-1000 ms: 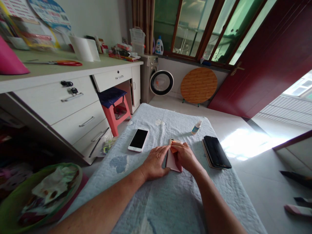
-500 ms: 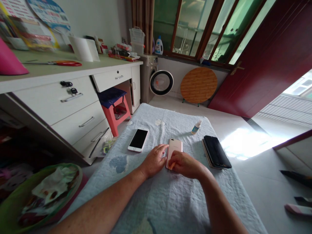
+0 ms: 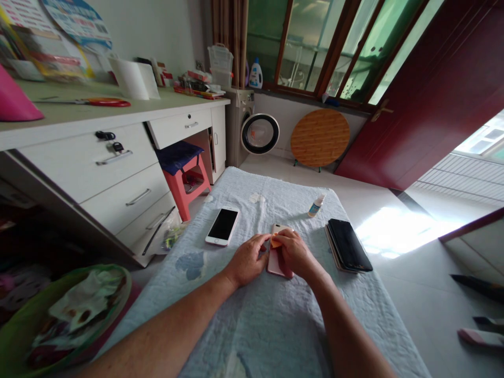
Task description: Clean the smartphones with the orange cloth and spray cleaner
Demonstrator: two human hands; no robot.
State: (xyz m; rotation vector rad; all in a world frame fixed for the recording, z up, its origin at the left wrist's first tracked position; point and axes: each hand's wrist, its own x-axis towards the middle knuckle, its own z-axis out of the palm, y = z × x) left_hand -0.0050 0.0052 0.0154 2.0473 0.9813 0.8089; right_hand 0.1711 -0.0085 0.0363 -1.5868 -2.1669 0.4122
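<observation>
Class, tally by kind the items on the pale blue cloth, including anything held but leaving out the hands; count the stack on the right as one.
Single phones: 2 (white phone, pink phone)
Device stack: 1
Small bottle: 1
Orange piece in the right hand: 1
Total: 5

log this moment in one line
right hand: holds orange cloth on back of pink phone | left hand: at pink phone's left edge | white phone: face up, left | spray bottle: upright, beyond

The pink phone [image 3: 275,264] looks smooth and glossy, the pale blue cover [image 3: 255,331] matt, puckered cloth
</observation>
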